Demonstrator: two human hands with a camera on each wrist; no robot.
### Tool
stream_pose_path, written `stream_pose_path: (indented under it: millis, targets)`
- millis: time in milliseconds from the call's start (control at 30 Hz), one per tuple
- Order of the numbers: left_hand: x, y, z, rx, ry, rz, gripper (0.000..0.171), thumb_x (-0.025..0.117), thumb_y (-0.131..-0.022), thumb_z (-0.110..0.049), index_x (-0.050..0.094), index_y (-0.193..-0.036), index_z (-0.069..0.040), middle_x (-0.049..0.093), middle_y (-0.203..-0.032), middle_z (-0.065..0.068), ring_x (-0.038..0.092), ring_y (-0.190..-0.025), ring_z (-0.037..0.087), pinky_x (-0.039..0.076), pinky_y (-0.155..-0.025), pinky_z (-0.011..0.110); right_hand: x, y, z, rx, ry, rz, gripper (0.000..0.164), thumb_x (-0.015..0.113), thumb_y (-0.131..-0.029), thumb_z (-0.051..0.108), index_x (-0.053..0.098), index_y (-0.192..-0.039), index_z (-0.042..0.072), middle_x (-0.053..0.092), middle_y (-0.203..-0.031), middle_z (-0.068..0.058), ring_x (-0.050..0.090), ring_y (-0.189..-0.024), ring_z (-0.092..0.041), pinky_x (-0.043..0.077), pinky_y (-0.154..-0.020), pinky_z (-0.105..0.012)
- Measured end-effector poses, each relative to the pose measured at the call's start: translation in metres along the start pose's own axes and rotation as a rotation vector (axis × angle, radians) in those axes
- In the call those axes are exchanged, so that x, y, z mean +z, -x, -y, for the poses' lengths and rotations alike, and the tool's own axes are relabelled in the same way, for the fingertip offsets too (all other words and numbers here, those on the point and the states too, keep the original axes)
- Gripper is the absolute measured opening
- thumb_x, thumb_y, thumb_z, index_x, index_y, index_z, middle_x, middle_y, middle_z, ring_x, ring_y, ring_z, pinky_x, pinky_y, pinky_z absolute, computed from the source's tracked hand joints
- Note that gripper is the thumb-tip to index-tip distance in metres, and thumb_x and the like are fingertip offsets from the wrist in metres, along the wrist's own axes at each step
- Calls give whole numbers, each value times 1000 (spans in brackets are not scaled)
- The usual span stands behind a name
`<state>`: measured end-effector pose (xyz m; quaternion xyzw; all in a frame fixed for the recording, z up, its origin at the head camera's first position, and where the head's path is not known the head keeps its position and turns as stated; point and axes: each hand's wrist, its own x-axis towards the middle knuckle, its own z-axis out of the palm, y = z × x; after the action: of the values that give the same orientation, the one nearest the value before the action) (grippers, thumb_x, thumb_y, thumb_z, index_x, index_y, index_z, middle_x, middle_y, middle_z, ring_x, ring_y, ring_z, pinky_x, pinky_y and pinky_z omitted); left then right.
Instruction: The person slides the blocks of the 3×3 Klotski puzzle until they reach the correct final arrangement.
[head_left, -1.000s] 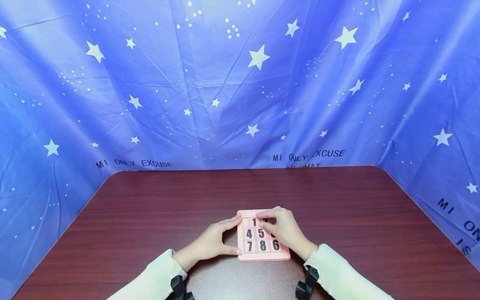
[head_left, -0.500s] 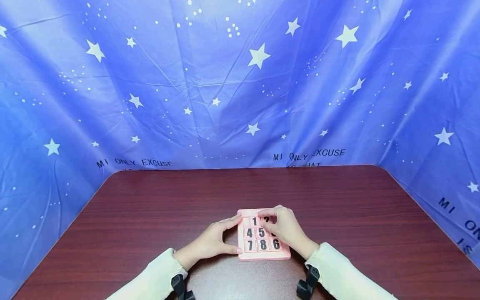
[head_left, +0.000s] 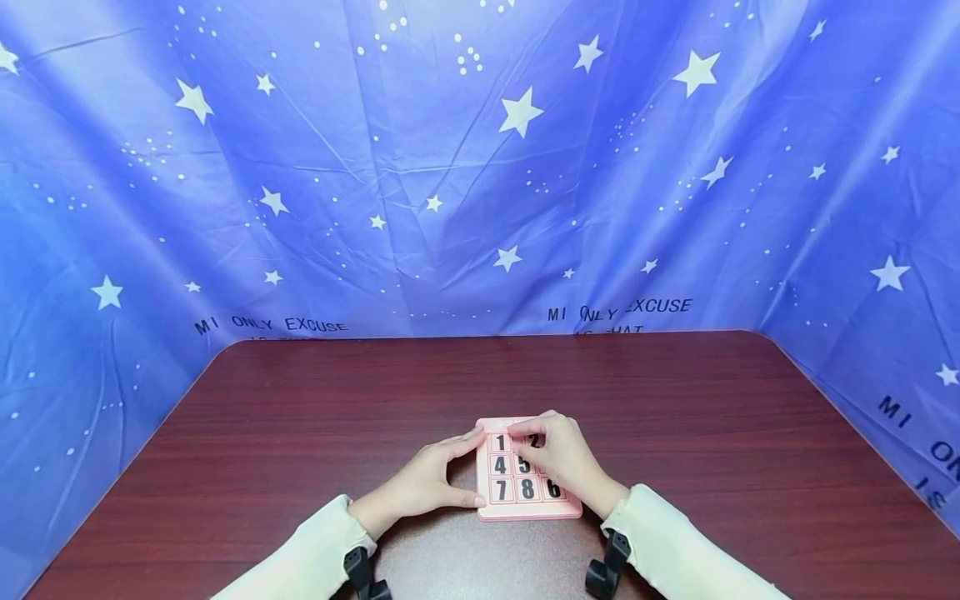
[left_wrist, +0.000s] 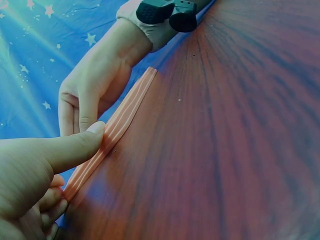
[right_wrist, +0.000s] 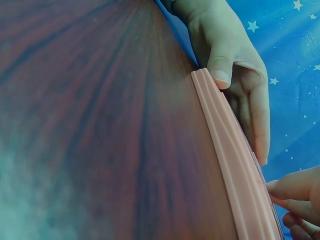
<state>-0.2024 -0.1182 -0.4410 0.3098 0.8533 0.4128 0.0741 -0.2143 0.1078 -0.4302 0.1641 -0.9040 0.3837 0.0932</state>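
A pink number slide puzzle [head_left: 525, 512] lies flat near the table's front edge. Its black-numbered tiles show 1 [head_left: 500, 443], 4, 5, 7, 8 and 6, with 2 partly covered. My left hand [head_left: 420, 483] holds the left side, thumb at the near corner and fingertips at the far one; the left wrist view shows that thumb [left_wrist: 82, 147] against the ridged edge. Over the upper right of the puzzle, my right hand [head_left: 566, 454] touches the tiles with thumb and forefinger, hiding those beneath. In the right wrist view its fingertips [right_wrist: 287, 189] meet the top face.
The dark red wooden table [head_left: 337, 392] stretches behind and to both sides of the puzzle. A blue star-printed cloth [head_left: 450, 167] hangs around its back and sides. Black wrist cameras [head_left: 606, 567] are strapped over the pale sleeves.
The 1 tile has slid left into the top left corner of the puzzle. My right hand has shifted slightly left with it, while the left hand keeps its hold.
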Motion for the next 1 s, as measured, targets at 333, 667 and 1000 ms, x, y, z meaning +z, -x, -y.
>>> stream_pose_path:
  millis: [333, 667, 1000]
  targets:
    - [1, -1, 1, 1, 3, 2, 86, 82, -71, -33, 41, -142, -5, 35, -149, 9, 34, -135, 25, 27, -111, 46, 0, 1, 0, -34, -11, -4, 24, 78, -71, 5, 77, -93, 13, 71, -87, 2, 59, -81, -13, 47, -68, -24]
    - [1, 0, 0, -2, -5, -8, 87, 82, -71, -35, 41, -142, -5, 35, -149, 8, 34, -136, 25, 28, -110, 46, -13, 5, -15, -49, -46, 5, 23, 79, -75, 12, 76, -97, 17, 71, -94, 3, 62, -89, -13, 49, -77, -28]
    - [2, 0, 1, 1, -21, -6, 87, 82, -71, -35, 41, -142, -5, 35, -149, 8, 34, -136, 24, 28, -111, 45, -29, 11, -30, 17, -31, -21, 23, 76, -74, 5, 76, -96, 14, 71, -93, 1, 62, -90, -17, 49, -80, -33]
